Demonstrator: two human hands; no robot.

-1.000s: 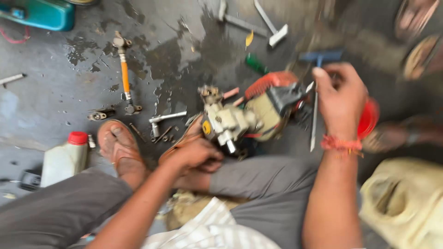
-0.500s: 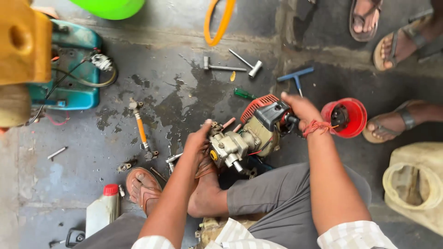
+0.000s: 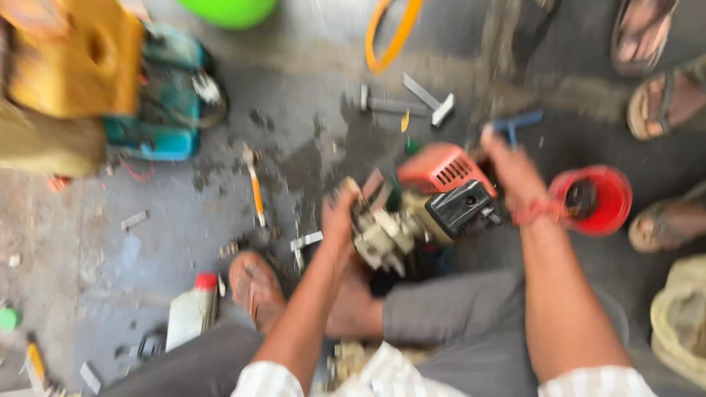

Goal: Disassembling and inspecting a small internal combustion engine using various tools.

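A small engine (image 3: 423,209) with a red cover and a black housing stands on the stained concrete floor in front of my crossed legs. My left hand (image 3: 340,215) grips its pale metal end on the left. My right hand (image 3: 512,170), with a red thread at the wrist, is on the engine's right side by the black housing. The picture is blurred, so the finger positions are unclear.
A red bowl (image 3: 599,200) sits right of the engine. An orange-handled screwdriver (image 3: 256,192), a hammer (image 3: 401,105), a blue T-handle tool (image 3: 518,123), a white bottle with a red cap (image 3: 190,315) and a teal machine (image 3: 158,110) lie around. Other people's sandalled feet (image 3: 665,99) are at the right.
The view has swung and drawn closer. My left hand has risen from my foot to the engine's left end. My right hand stays at the engine's right side.
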